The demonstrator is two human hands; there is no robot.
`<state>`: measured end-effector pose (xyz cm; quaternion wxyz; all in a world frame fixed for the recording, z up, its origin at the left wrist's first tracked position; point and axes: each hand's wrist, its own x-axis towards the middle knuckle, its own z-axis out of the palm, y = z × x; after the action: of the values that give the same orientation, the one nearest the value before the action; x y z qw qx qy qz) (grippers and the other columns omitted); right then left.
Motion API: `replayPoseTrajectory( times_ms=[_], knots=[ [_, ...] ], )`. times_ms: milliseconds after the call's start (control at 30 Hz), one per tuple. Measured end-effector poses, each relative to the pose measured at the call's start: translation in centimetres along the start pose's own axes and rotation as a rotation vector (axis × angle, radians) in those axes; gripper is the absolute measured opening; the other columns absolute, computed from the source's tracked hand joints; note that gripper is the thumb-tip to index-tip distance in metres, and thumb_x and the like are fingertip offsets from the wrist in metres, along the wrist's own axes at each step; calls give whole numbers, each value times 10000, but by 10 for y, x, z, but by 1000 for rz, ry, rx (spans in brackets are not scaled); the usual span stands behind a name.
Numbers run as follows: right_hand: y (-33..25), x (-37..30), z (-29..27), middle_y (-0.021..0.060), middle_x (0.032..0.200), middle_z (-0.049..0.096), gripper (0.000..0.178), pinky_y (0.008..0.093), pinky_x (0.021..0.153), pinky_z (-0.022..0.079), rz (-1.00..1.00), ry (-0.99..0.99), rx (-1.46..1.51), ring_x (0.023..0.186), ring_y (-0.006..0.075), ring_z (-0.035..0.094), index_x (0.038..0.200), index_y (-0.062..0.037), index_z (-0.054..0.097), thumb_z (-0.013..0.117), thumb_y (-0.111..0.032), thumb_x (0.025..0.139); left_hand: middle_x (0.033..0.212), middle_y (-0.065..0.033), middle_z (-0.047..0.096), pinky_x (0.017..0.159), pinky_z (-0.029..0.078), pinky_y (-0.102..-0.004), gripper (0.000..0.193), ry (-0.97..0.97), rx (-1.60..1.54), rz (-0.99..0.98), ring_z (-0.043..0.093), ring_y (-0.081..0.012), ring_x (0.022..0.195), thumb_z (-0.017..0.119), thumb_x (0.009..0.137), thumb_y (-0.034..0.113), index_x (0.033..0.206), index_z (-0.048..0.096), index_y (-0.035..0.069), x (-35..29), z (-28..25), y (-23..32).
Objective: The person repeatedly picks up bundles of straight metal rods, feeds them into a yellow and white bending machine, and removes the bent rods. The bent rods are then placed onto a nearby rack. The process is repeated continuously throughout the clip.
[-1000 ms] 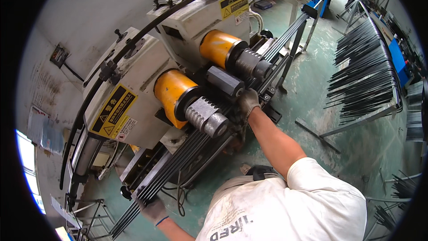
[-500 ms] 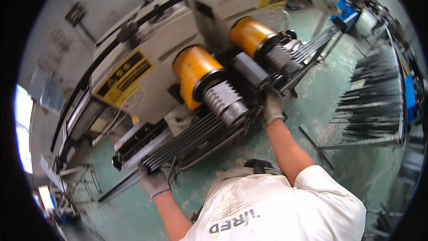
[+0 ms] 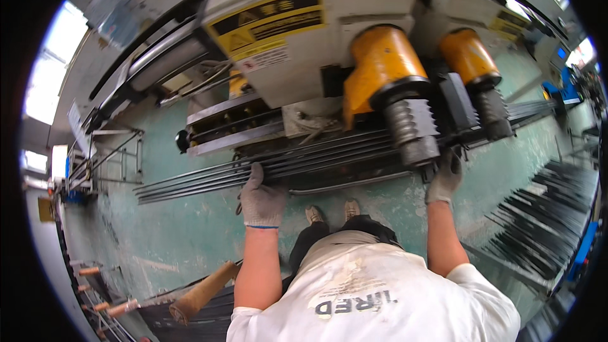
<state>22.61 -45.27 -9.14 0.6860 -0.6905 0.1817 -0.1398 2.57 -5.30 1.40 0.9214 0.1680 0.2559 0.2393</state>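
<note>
A row of several long, thin dark metal bars (image 3: 196, 183) runs crosswise under the machine, its ends sticking out on the left. My left hand (image 3: 263, 199), in a grey work glove, cups the bars from below with its thumb up at their front edge; the other fingers are mostly hidden. Farther right, my gloved right hand (image 3: 445, 180) reaches to the same bars just below a dark rectangular block (image 3: 459, 101), its fingertips partly hidden. Between the hands, a ridged metal cylinder (image 3: 413, 128) hangs from an orange housing (image 3: 387, 60) over the bars. A second orange housing (image 3: 470, 55) stands to its right.
The pale machine body (image 3: 297, 66) carries a yellow-and-black warning label (image 3: 269, 19). Many dark bars lie on a rack (image 3: 538, 215) at right. A brown roll (image 3: 202, 291) lies behind at lower left. Metal stands (image 3: 117, 158) stand at far left on the green floor (image 3: 164, 234).
The view has swung left and levelled out, so the machine appears farther right. My left hand has moved inward from near the bar ends; my right hand stays near the dark block.
</note>
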Motion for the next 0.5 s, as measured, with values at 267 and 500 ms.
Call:
replayPoseTrajectory(
  times_ms=[267,500],
  knots=[
    [37,-71,-47,54,1113,758,412,337,898,533,195,-48,-139,982,158,670,1262,-22,728,661,-406,1127,1416,-167,707,1231,450,-564,424,61,-92,186,628,-382,1363,558,1146,344,1415,640,26,0,-70,137],
    [104,-152,-54,-41,775,612,289,276,551,329,351,-51,-150,622,78,485,935,-106,685,697,-338,1106,1189,-135,774,1122,556,-537,335,203,-54,403,721,-366,1180,541,1156,308,1234,689,17,36,-201,346]
  ],
)
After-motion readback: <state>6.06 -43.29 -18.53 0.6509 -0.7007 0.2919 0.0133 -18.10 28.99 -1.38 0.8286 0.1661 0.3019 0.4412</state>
